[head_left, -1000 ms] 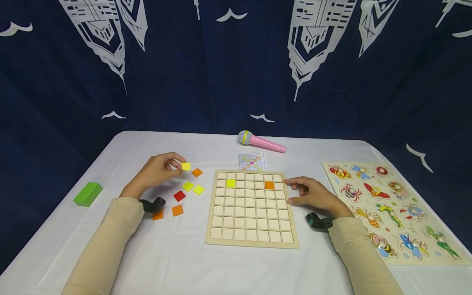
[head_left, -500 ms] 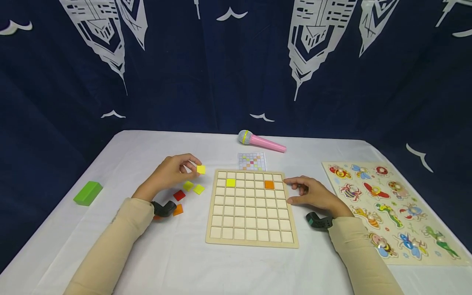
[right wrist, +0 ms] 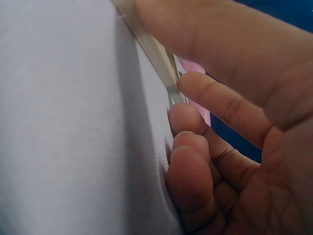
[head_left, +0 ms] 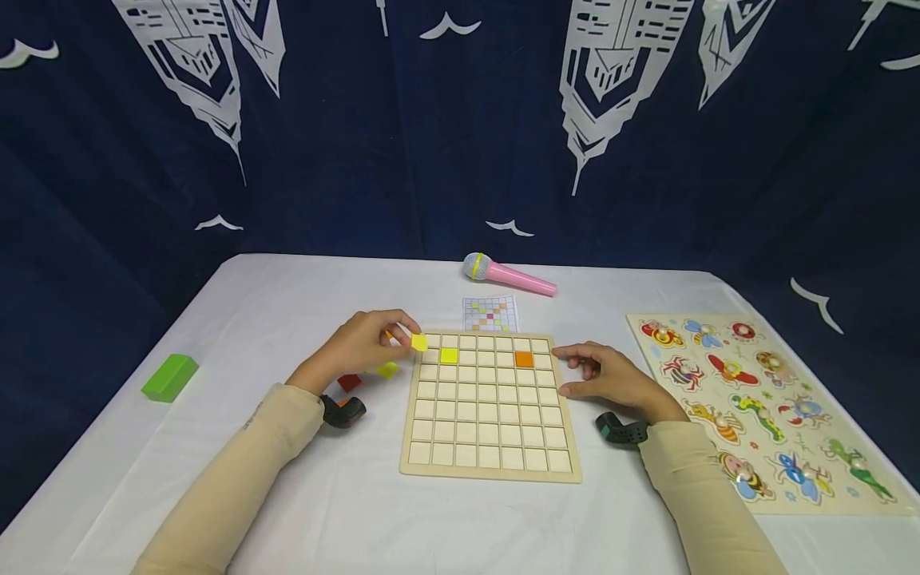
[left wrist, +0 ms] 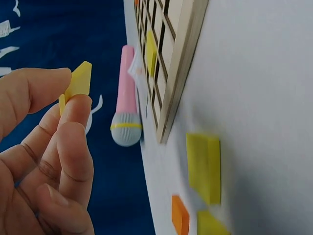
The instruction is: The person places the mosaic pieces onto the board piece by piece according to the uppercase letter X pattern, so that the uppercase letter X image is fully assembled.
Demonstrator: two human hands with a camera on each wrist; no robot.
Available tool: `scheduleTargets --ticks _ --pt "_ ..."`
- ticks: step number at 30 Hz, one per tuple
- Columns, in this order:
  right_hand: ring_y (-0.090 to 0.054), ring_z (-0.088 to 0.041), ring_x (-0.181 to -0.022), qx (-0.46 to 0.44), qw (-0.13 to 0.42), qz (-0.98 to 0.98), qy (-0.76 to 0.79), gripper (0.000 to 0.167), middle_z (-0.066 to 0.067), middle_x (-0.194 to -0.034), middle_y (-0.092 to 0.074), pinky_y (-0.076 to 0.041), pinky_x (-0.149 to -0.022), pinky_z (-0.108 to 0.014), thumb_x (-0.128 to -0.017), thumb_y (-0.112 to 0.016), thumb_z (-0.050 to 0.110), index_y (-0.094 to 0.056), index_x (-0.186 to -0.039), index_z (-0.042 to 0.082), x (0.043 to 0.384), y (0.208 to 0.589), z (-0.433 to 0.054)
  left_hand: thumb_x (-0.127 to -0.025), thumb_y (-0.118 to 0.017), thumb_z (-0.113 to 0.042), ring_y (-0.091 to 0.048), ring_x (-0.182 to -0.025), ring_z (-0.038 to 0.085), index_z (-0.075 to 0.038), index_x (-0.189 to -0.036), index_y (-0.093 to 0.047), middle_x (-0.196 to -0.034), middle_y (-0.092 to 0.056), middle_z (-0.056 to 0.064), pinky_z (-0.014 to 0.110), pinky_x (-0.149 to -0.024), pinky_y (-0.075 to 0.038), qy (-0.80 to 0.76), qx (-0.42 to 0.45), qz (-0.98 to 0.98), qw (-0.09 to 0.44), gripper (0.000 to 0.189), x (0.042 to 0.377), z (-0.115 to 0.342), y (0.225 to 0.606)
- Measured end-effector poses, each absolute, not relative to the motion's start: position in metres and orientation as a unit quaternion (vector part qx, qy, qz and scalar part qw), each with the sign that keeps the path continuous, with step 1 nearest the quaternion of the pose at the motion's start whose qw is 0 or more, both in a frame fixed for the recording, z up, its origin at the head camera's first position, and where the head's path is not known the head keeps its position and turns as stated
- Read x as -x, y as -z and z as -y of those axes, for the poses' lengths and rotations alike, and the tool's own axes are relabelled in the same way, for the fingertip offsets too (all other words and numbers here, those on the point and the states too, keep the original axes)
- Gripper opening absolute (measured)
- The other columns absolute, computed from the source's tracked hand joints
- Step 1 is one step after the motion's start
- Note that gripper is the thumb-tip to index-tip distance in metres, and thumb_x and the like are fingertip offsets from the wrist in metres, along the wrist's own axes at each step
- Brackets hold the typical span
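With our left fingers [head_left: 404, 318] we pinch a yellow square [head_left: 419, 343] near the far left corner of the board [head_left: 489, 435]. Our right fingers [head_left: 579, 350] are loose and touch its right edge.

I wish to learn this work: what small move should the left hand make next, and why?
Probably carry the yellow tile over the board: the left hand pinches it, raised, near the board's left edge, and most squares hold no tile.

A printed curtain [head_left: 460, 144], white-covered table [head_left: 345, 511] and insect puzzle [head_left: 780, 435] suggest a play area
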State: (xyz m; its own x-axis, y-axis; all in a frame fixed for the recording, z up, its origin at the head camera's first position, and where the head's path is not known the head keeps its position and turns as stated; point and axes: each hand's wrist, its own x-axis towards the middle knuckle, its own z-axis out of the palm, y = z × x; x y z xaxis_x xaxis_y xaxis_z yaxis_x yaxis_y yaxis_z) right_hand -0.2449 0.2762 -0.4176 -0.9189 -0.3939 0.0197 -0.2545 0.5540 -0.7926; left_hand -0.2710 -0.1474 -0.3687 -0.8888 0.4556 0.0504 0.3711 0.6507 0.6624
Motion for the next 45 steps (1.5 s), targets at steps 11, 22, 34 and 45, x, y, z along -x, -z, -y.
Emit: scheduleTargets --ticks 11,22,34,45 --pt "-0.048 -0.017 -0.085 0.187 0.077 -0.880 0.429 0.063 -0.010 -0.109 -0.058 -0.042 -0.076 -0.026 -0.087 -0.091 0.008 -0.064 -0.142 -0.008 0.246 0.418 -0.277 -0.093 -0.082 -0.019 -0.055 -0.063 0.010 -0.012 -0.121 -0.075 -0.096 -0.077 -0.006 0.028 -0.065 -0.044 -0.339 -0.272 -0.895 0.098 0.030 0.272 0.120 0.375" --pt "-0.047 -0.019 -0.086 0.183 0.080 -0.879 0.434 0.063 -0.011 -0.109 -0.057 -0.042 -0.075 -0.026 -0.087 -0.091 0.008 -0.064 -0.142 -0.008 0.245 0.418 -0.276 -0.095 -0.082 -0.021 -0.054 -0.069 0.008 -0.012 -0.122 -0.075 -0.096 -0.076 -0.010 0.027 -0.073 -0.045 -0.305 -0.294 -0.898 0.123 0.030 0.272 0.096 0.382" --pt "-0.047 -0.018 -0.086 0.185 0.077 -0.881 0.430 0.064 -0.010 -0.109 -0.057 -0.042 -0.076 -0.026 -0.087 -0.091 0.009 -0.064 -0.142 -0.007 0.245 0.418 -0.276 -0.094 -0.084 -0.023 -0.059 -0.076 0.006 -0.015 -0.121 -0.075 -0.093 -0.074 -0.014 0.029 -0.077 -0.047 -0.260 -0.291 -0.912 0.126 0.029 0.272 0.081 0.383" --pt "-0.048 -0.018 -0.086 0.186 0.076 -0.881 0.427 0.063 -0.010 -0.109 -0.058 -0.042 -0.076 -0.026 -0.087 -0.091 0.009 -0.064 -0.142 -0.007 0.246 0.418 -0.277 -0.092 -0.085 -0.025 -0.060 -0.082 0.007 -0.017 -0.118 -0.075 -0.091 -0.072 -0.013 0.030 -0.080 -0.046 -0.253 -0.275 -0.915 0.152 0.029 0.275 0.074 0.383"
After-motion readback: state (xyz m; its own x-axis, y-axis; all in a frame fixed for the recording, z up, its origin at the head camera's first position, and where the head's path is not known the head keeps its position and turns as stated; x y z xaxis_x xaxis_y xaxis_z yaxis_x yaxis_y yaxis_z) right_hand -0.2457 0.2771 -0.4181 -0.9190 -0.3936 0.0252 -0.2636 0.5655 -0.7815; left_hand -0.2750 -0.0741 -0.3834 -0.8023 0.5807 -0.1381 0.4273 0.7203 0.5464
